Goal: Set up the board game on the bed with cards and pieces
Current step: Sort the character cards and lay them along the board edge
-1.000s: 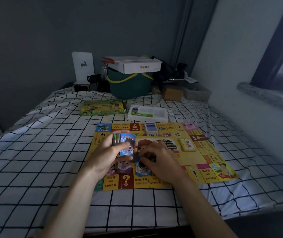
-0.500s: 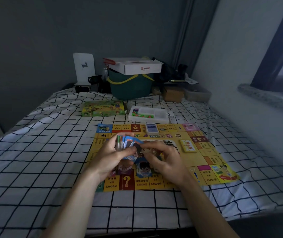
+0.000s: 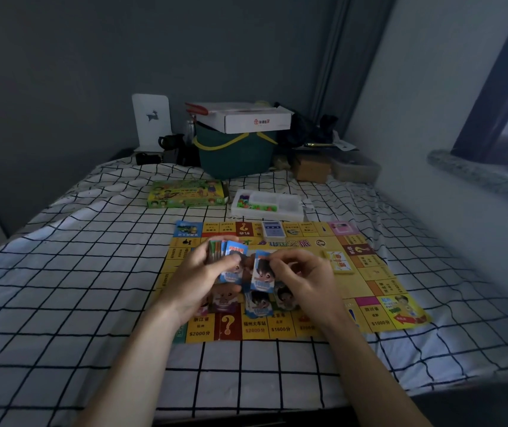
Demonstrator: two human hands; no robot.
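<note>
Left hand [image 3: 198, 277]: curled round a fanned stack of paper play-money notes [image 3: 219, 254], thumb across the top blue note; held just above the board.
Right hand [image 3: 303, 280]: fingertips pinching 1 blue note with a cartoon face [image 3: 262, 274], pulled partly clear of the stack; nothing else held.
Board: yellow printed game board [image 3: 379, 285] lies flat on the black-and-white grid bed sheet [image 3: 61, 288], near the front edge of the bed.
Dealt notes: 3 or 4 small piles [image 3: 259, 303] on the board's near side, directly under the hands; exact count unclear, partly hidden.
Card decks: blue-backed deck [image 3: 272, 229] on the board's far edge, yellow deck [image 3: 340, 261] on its right side.
Pieces: white plastic compartment tray [image 3: 289, 208] with small coloured pieces in its left part, just beyond the board; none seen on the board.
Box: green illustrated game box [image 3: 185, 197] beside the tray, to its left.
Step, my read: sorting money by denomination into piles.
Progress, my read: roughly midway; board and decks placed, money part-dealt, pieces untouched.
Next move needs: drop the pinched note on the matching blue pile squarely, light touch, since thin paper slides and loose piles scatter on the soft bed.
</note>
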